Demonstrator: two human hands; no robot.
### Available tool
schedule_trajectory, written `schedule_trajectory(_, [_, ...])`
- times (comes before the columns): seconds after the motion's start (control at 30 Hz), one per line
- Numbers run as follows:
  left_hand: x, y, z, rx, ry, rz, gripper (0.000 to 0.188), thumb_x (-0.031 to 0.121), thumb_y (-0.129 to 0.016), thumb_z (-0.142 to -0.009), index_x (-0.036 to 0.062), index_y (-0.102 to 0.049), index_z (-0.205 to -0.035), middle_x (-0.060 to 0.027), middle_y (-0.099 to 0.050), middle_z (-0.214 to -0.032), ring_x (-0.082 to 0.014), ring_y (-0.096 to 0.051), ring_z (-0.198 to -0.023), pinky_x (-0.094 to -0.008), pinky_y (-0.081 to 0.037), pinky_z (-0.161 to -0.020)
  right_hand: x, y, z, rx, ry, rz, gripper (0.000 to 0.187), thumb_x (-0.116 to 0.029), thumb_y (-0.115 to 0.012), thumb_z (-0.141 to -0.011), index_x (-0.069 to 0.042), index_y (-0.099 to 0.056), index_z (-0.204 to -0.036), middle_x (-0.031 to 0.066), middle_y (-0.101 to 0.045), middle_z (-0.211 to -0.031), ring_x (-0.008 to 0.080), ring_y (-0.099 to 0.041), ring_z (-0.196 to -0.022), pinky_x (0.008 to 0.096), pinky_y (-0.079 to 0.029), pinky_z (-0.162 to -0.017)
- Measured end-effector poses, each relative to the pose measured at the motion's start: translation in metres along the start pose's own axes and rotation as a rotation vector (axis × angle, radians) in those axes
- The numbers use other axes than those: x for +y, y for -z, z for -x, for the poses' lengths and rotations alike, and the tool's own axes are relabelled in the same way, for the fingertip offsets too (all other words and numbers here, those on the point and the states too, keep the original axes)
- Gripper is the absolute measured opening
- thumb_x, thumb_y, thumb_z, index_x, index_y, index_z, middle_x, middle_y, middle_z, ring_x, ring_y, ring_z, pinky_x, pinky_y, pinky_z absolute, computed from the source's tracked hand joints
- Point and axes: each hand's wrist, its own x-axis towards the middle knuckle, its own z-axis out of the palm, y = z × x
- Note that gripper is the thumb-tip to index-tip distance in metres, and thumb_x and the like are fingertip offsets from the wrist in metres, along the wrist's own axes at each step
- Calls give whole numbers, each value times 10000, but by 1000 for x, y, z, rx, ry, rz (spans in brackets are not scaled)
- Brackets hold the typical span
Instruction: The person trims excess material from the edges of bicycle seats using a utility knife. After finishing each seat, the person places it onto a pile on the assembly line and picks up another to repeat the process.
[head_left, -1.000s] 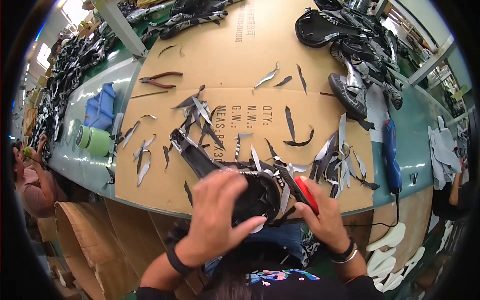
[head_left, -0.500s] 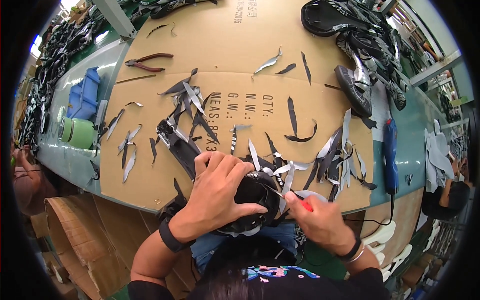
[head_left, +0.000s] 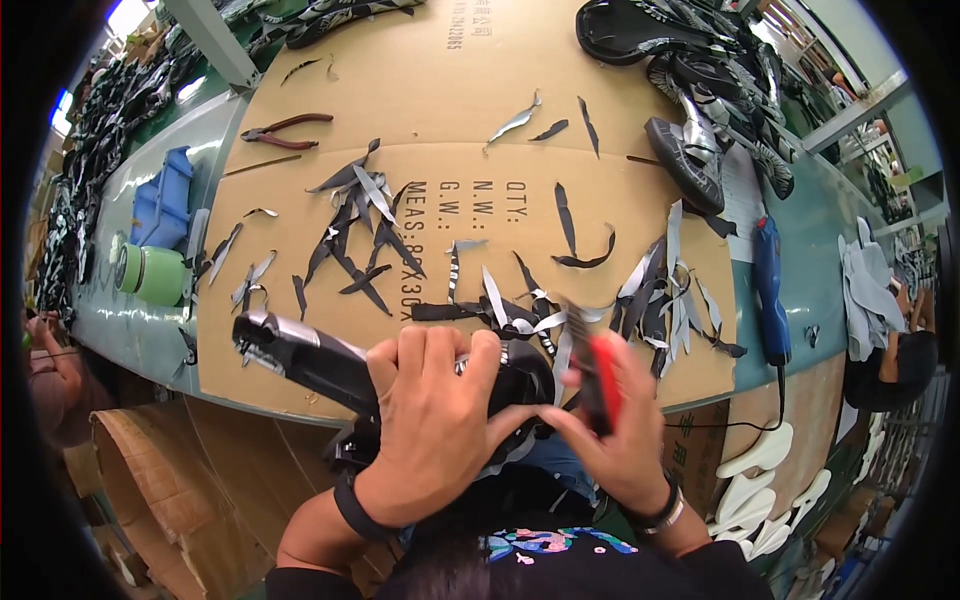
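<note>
A black bicycle saddle (head_left: 315,362) lies tilted in front of me at the table's near edge, its narrow nose pointing left. My left hand (head_left: 430,415) is closed over its middle, covering much of it, with the thumb stretched toward the right. In my right hand (head_left: 630,430) is a red-handled knife (head_left: 603,385), smeared by motion, its dark upper end pointing up and away. The right thumb reaches to the saddle's wide end, close to the left thumb. Cut black and grey strips (head_left: 515,315) lie just beyond the saddle.
Flattened cardboard (head_left: 330,220) covers the table, with scattered scraps (head_left: 355,225). Red-handled pliers (head_left: 287,130) lie far left, near a blue bin (head_left: 163,200) and green jar (head_left: 152,274). More saddles (head_left: 690,165) are piled far right, above a corded blue tool (head_left: 770,290). Other people work at both sides.
The saddle's nose has swung left and nearer to me. My right hand has turned the knife from the saddle's edge to point upward. The left hand keeps its hold.
</note>
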Motion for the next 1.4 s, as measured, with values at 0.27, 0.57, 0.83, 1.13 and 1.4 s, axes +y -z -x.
schedule_trajectory(0.27, [-23, -18, 13, 115, 353, 50, 580, 384, -817, -656, 57, -563, -1062, -102, -528, -1011, -273, -486, -964, -410, -321, -876, 17, -1, -37, -35, -499, -424, 455, -90, -635, -848, -18, -469, -1265, 34, -608, -847, 74, -565, -731, 251, -474, -648])
schedule_trajectory(0.57, [-21, -29, -21, 111, -31, 200, 183, 157, -785, -667, 115, -691, -819, -8, -532, -859, -227, -464, -934, -378, -308, -806, 15, -1, -41, -206, -141, -244, 548, -125, -672, -855, -34, -427, -1337, 166, -631, -971, 300, -653, -739, 321, -507, -653])
schedule_trajectory(0.83, [-22, -27, -23, 102, 31, 365, 116, 126, -773, -692, 107, -687, -767, 21, -552, -784, -205, -475, -878, -348, -288, -780, 18, 27, -13, -398, -26, 226, 585, -142, -670, -845, -168, -457, -1389, 44, -516, -668, 254, -546, -532, 366, -430, -470])
schedule_trajectory(1.13, [-28, -25, -17, 133, 25, 458, 109, 172, -791, -692, 116, -721, -753, 40, -560, -732, -176, -482, -840, -326, -288, -757, -7, 14, 30, -382, -270, 203, 599, -154, -620, -890, -75, -367, -1427, 143, -609, -801, 349, -592, -592, 415, -471, -498])
schedule_trajectory(1.4, [-39, -28, -10, 208, 140, 934, 116, 113, -767, -750, 42, -679, -777, -2, -580, -791, -163, -492, -870, -301, -354, -786, -26, -8, 64, -250, -358, 111, 618, -103, -615, -882, 16, -311, -1407, 259, -608, -1139, 427, -634, -858, 431, -526, -662])
